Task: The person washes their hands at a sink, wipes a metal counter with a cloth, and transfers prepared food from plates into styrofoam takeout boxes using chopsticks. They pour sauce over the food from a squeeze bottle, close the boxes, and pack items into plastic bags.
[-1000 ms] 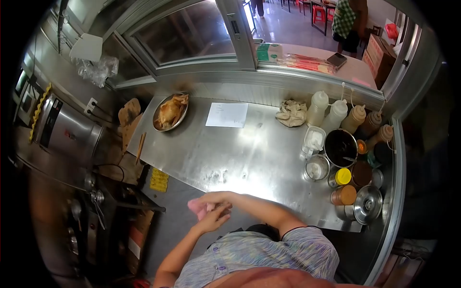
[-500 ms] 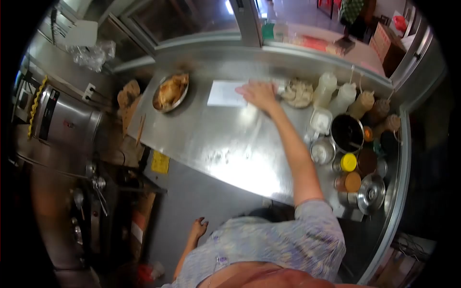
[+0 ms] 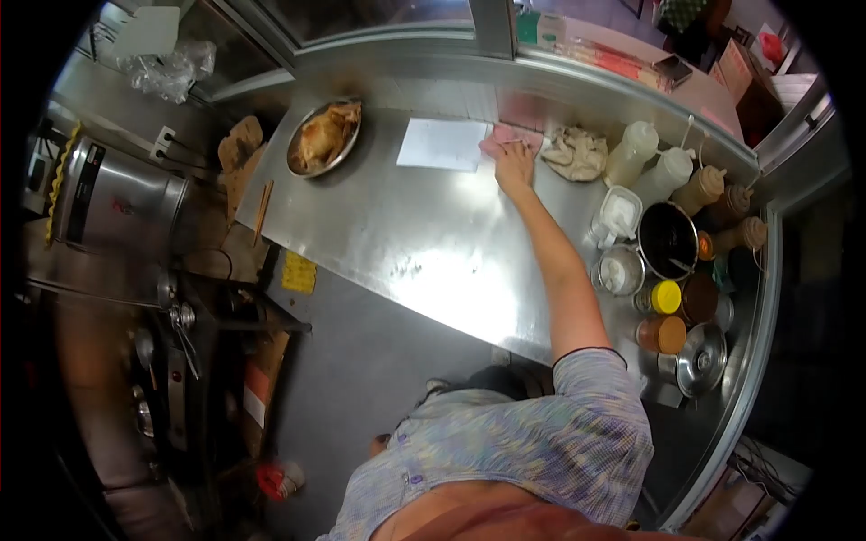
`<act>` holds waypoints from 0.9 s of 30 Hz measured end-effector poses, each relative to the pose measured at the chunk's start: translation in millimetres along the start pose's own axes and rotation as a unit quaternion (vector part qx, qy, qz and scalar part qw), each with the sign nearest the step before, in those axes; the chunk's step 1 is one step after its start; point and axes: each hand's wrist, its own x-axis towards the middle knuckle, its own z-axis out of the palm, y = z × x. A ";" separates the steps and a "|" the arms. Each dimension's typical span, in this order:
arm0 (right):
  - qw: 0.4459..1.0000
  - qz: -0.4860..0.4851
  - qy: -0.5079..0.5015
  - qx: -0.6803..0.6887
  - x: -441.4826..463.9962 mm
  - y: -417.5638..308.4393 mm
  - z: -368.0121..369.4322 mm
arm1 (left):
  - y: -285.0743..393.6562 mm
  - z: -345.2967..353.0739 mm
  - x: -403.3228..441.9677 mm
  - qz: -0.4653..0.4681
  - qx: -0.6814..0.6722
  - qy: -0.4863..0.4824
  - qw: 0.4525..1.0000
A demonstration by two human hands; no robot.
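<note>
My right hand reaches across the steel counter toward its back edge. Its fingers are on a pink cloth, which bunches out on both sides of them. Just left of the cloth lies a flat white sheet. A crumpled beige cloth rests to the right of the hand. Farther left is a whole browned chicken on an oval metal dish. Only a sliver of my left hand shows low by my shirt; its fingers are hidden.
Squeeze bottles, a dark-filled pot, a white tub, jars with a yellow lid and an orange lid, and a lidded metal pot line the right side. Chopsticks lie at the left edge.
My right hand has shifted slightly right, and the pink cloth now shows under its fingers. My left hand has drawn in, mostly out of sight behind the shirt. The view has tilted slightly.
</note>
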 end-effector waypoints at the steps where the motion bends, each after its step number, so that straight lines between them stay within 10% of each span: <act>1: 0.999 0.042 -0.031 -0.011 11.9 1.6 -9.5 | 3.9 -0.6 2.8 -0.005 -0.016 0.009 1.000; 5: 0.986 0.123 0.042 -0.103 30.5 19.1 -0.5 | 37.8 -10.0 14.9 -0.013 -0.078 0.047 0.996; 10: 0.958 0.018 -0.285 0.031 51.6 15.5 -8.2 | 123.5 -41.8 -7.4 -0.006 -0.125 -0.005 0.992; 27: 0.981 0.139 -0.127 0.044 10.4 10.7 2.1 | 87.5 -22.8 26.4 0.026 0.024 0.012 0.999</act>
